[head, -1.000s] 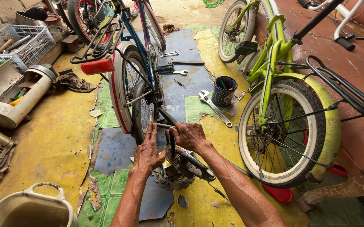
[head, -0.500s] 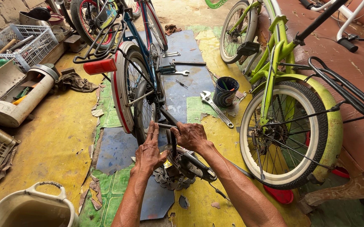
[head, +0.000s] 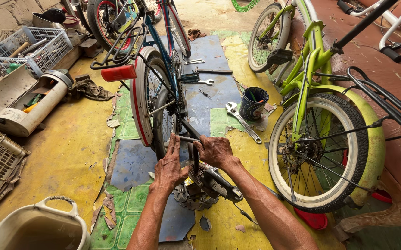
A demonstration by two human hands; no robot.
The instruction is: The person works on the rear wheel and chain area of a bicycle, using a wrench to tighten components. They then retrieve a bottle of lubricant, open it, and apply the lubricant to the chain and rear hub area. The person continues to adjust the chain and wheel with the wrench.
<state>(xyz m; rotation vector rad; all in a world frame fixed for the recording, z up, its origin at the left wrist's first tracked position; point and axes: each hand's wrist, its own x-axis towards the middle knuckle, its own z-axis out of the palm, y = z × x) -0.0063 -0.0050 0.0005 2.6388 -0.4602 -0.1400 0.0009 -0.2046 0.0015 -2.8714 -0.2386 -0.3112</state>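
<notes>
Floor (head: 66, 157): yellow painted concrete with patched blue and green mats; widest bare stretch lies left of the work, between the clutter at the left edge and the mat border.

Lime-green bicycle with white-walled rear tyre (head: 323, 139): upright at right, rear wheel just beside the right forearm; only a narrow yellow strip separates them.

Blue-and-red upside-down bicycle with white mudguard (head: 156, 88): centre, its wheel running away from the camera; near end meets the hands.

White plastic tub with handle (head: 38, 227): bottom-left corner, well apart from the left elbow.

Grey toothed chainring and black crank assembly (head: 207, 185): on the floor at the mat edge, directly under both hands.

Dark round tin holding tools (head: 253, 103): between the two bicycles.

Long silver adjustable wrench (head: 242, 121): flat on the floor just beside the tin.

Left hand (head: 170, 166): fingers extended, pressed flat against the tyre and frame end, not closed around anything.

Right hand (head: 214, 150): curled, gripping a thin dark metal rod (head: 187, 139) above the crank
</notes>
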